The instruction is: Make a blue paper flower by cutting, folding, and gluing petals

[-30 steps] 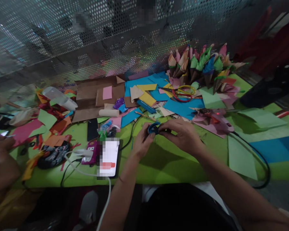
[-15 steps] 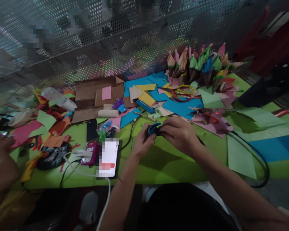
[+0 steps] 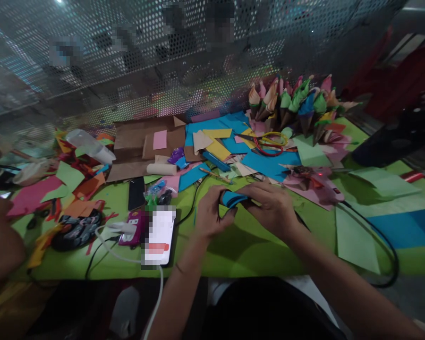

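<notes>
A small curled piece of blue paper (image 3: 233, 199) is held between both hands above the green tabletop. My left hand (image 3: 212, 210) grips its left side, thumb below and fingers behind. On the other side, the closed fingers of my right hand (image 3: 269, 203) pinch the paper's right end, which they partly hide. Just beyond the hands lie a pencil (image 3: 216, 175) and a blue box cutter (image 3: 216, 161). Scissors with red and yellow handles (image 3: 271, 144) rest on blue paper sheets behind them.
Paper ice-cream cones (image 3: 297, 101) stand at the back right. A pink glue gun (image 3: 327, 186) with a black cord sits right of my hands. A lit phone (image 3: 161, 236) on a white cable lies left. A co-worker's arm (image 3: 2, 241) is at the far left.
The blue paper has turned, so its broad outer face now shows instead of its rolled edge. My fingers have shifted around it. The camera view has tipped slightly.
</notes>
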`<control>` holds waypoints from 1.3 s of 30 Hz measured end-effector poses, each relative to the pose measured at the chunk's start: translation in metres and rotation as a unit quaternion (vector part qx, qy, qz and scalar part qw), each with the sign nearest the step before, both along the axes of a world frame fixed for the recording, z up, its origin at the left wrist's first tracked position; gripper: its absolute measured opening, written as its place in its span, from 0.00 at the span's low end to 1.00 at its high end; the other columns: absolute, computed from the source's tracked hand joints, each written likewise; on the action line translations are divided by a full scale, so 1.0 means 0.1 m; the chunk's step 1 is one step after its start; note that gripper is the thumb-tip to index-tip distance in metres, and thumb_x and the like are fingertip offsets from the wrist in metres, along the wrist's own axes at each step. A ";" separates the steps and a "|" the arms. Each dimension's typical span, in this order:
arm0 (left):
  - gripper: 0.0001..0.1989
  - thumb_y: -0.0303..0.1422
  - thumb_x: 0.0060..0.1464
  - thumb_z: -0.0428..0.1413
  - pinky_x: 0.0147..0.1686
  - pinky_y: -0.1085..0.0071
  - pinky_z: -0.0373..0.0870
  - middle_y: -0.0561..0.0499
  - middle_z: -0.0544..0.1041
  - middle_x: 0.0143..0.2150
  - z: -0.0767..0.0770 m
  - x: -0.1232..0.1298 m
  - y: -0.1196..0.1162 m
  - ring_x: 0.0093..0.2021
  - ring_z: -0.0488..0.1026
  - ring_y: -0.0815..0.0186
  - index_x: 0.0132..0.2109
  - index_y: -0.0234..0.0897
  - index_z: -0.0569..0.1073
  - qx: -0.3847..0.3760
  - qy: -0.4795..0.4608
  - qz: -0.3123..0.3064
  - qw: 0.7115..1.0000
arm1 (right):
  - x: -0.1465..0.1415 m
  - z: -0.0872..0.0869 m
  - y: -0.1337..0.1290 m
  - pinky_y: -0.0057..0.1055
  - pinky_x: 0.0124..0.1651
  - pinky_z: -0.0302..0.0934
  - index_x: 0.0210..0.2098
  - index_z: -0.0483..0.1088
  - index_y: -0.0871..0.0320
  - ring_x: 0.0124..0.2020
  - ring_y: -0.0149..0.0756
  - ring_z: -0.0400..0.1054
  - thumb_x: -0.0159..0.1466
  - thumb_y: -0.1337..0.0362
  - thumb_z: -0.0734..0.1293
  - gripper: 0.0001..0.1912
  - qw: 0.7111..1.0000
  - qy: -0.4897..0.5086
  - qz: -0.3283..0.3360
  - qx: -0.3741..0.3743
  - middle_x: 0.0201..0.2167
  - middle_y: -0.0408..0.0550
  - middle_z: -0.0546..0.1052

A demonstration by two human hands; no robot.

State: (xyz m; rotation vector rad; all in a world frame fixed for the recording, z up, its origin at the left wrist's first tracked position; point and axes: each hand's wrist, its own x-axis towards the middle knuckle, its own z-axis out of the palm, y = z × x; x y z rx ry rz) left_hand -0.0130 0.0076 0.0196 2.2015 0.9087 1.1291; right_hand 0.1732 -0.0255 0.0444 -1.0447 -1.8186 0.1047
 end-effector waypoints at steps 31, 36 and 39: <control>0.19 0.42 0.59 0.53 0.38 0.63 0.70 0.47 0.72 0.41 0.04 0.01 -0.05 0.40 0.73 0.60 0.54 0.41 0.62 0.199 0.017 0.096 0.975 | -0.22 0.14 -0.13 0.28 0.25 0.49 0.26 0.66 0.55 0.23 0.30 0.57 0.60 0.58 0.70 0.12 0.945 0.246 0.015 -0.217 0.24 0.40 0.67; 0.20 0.41 0.58 0.52 0.39 0.63 0.69 0.47 0.72 0.41 0.03 0.00 -0.04 0.40 0.72 0.59 0.55 0.41 0.63 0.218 0.023 0.094 0.971 | -0.25 0.13 -0.12 0.28 0.26 0.50 0.25 0.66 0.55 0.24 0.30 0.59 0.59 0.60 0.70 0.11 0.942 0.255 0.014 -0.219 0.23 0.41 0.70; 0.20 0.40 0.58 0.52 0.39 0.63 0.69 0.47 0.72 0.41 0.03 0.00 -0.03 0.41 0.72 0.59 0.55 0.40 0.63 0.220 0.019 0.090 0.971 | -0.25 0.11 -0.11 0.28 0.26 0.50 0.25 0.66 0.55 0.23 0.30 0.59 0.60 0.61 0.68 0.10 0.940 0.256 0.013 -0.225 0.22 0.41 0.70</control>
